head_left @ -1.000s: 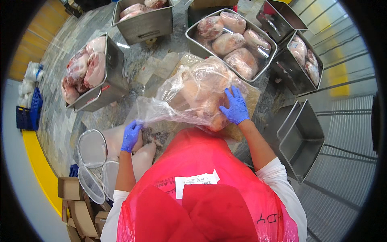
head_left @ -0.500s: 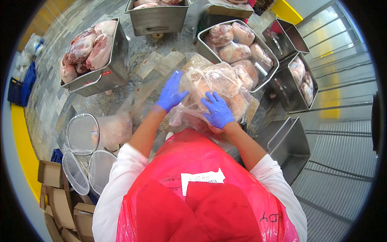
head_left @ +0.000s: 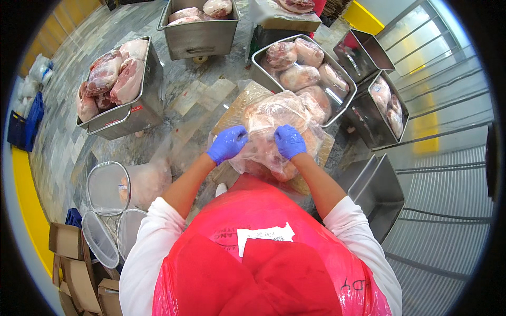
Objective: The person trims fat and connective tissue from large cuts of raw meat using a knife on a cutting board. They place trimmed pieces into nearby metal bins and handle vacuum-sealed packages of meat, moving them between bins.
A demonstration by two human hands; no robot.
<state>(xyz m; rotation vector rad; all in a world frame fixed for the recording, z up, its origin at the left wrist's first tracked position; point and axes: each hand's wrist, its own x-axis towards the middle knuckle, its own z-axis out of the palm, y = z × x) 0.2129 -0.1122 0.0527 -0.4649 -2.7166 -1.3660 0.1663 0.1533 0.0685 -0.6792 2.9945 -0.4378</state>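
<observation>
A clear plastic bag of pale meat (head_left: 282,113) rests on a tan board (head_left: 237,102) right in front of me. My left hand (head_left: 227,142), in a blue glove, has its fingers curled closed on the bag's loose film at its left side. My right hand (head_left: 289,141), also gloved, pinches the film nearer the middle, a short gap from the left one. My red plastic apron (head_left: 237,210) reaches up close to the bag's lower edge.
Steel bins of meat stand at left (head_left: 117,118), top (head_left: 197,39), upper right (head_left: 316,92) and right (head_left: 382,129). An empty steel bin (head_left: 377,205) sits low right, clear rimmed containers (head_left: 108,187) and flattened cartons (head_left: 74,274) low left. A meat-topped stand (head_left: 284,21) is behind.
My left hand first moved up and rightward onto the bag, then slightly down, closing on the film. My right hand has closed too. The loose film has been gathered in toward the meat.
</observation>
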